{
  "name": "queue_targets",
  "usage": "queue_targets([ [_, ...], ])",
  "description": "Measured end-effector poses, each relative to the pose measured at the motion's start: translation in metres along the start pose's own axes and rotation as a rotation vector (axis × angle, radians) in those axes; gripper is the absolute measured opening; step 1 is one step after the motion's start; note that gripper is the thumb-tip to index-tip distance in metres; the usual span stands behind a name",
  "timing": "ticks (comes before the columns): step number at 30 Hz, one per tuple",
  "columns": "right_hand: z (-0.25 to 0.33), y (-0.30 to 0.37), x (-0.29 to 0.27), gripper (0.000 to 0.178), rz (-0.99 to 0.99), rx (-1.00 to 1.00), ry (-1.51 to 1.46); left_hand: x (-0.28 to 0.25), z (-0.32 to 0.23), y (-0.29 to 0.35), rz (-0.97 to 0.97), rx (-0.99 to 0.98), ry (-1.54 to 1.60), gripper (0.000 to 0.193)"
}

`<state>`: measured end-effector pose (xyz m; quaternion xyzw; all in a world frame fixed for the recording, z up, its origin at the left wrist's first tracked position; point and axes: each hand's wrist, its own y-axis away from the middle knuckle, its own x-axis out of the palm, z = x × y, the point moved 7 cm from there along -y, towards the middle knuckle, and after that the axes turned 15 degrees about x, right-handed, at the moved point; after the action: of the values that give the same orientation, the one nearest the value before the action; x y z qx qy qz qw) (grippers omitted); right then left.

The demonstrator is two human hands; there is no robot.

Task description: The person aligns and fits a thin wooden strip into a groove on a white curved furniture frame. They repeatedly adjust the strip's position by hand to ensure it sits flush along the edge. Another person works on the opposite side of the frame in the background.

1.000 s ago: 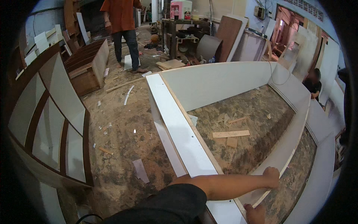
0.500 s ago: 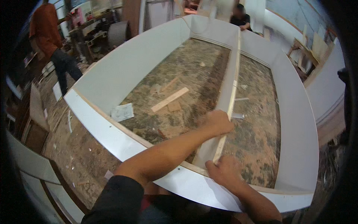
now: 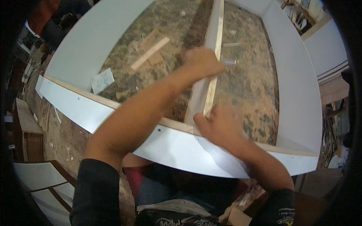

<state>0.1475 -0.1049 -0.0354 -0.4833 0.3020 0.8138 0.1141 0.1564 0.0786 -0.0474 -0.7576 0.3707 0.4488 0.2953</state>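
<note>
A large white box frame surrounds me on the far side of its near panel (image 3: 184,150), whose raw wooden edge faces up. A long white divider board (image 3: 197,98) with a pale wood top edge runs away from that panel. My left hand (image 3: 204,62) is closed over the divider's top edge, partway along it. Nearer to me, my right hand (image 3: 222,126) grips the same board close to where it meets the near panel; its thumb lies on the left face and its fingers are slightly blurred.
Inside the frame on the dirty ground lie a wooden strip (image 3: 151,53), a sheet of paper (image 3: 102,81) and a short grey tube (image 3: 228,61). White side panels (image 3: 296,90) rise at left and right. A brown cabinet (image 3: 28,124) stands outside, left.
The view has tilted down, so the frame's far end and the person there are out of sight. Both my hands stay on the divider board.
</note>
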Motion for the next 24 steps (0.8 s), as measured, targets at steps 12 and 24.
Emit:
queue_targets([
  [12,-0.009,-0.006,0.004,0.047,0.055,0.052,-0.146,-0.003,-0.01,0.001,0.134,0.016,-0.019,0.056],
  [24,-0.014,-0.022,-0.001,0.048,0.051,0.01,-0.285,-0.005,-0.024,0.001,0.028,0.135,-0.059,0.056],
])
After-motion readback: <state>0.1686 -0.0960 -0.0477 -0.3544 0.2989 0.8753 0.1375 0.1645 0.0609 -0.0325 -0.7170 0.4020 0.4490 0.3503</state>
